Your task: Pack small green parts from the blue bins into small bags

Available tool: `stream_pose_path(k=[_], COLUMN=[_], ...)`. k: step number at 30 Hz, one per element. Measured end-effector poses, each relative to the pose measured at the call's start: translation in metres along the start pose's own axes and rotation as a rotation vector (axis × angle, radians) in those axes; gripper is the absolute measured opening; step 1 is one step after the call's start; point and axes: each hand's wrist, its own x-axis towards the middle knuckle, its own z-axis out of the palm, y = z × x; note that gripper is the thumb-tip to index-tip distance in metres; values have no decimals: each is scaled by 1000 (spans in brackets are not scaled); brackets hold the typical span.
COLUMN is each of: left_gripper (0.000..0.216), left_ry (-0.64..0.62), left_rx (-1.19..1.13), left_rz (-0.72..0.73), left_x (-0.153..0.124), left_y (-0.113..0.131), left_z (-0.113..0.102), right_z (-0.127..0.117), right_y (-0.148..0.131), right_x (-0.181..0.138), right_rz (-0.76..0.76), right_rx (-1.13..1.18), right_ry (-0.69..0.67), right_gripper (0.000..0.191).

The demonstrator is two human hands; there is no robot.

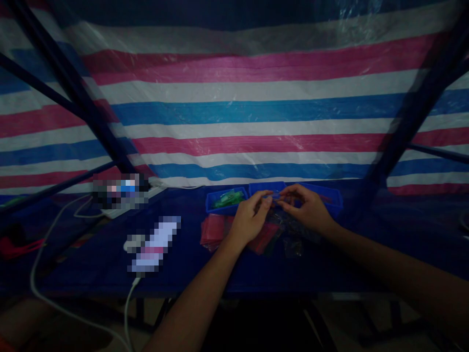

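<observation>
My left hand [251, 217] and my right hand [308, 208] are close together over the table, fingertips pinched. Between them is a small translucent bluish piece [275, 196], too dim and small to name. Below and left of my left hand lies a stack of red packets [212, 232]. More red packets [264, 237] are under that hand. Clear plastic bags [293, 247] lie beneath my right hand. Behind the hands stand blue bins: the left bin [208, 201] holds green packets [227, 198], the middle bin [266, 187] is partly hidden, and the right bin [336, 199] holds reddish things.
A phone [157, 244] on a white cable [127, 303] lies on the blue table [183, 286], left of the hands. A white power strip [128, 201] is at the back left. Dark metal posts [410, 122] and a striped tarp [238, 112] stand behind.
</observation>
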Motion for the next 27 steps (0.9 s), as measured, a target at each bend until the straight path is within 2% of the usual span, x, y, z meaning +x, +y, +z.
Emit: stream_pose_path(k=[3,6,10,12,15,19,24,27], left_gripper=[25,22,33,40,42,44,34,26], left_ry=[-2,60,159,147,99,67,166,80], left_rx=[-84,-165,-179,-139,-67,4,171,145], left_rz=[-7,-47,-68,-66,-54,-22,12,-1], left_x=[2,6,9,8,7,6,4,3], left_y=[-7,-17,-22,-20,-13,-7,-7,-10], left_z=[2,3,2,2,1,1,-1,-1], right_z=[-3,-2,1,1,1,-2,-5,-6], right_y=[-3,0,5,5,2,1,1,2], right_x=[-1,-1,1,2,2,3,4,4], right_rz=[-80,-97,-10,-7,-56,-119,-179,-234], right_rx=[-80,-45,15,50,84,30,-29,-55], right_ry=[-95,-164,-77,-65,-134,-174,-117,-85], right_gripper=[27,32,29,32,36,19,10,11])
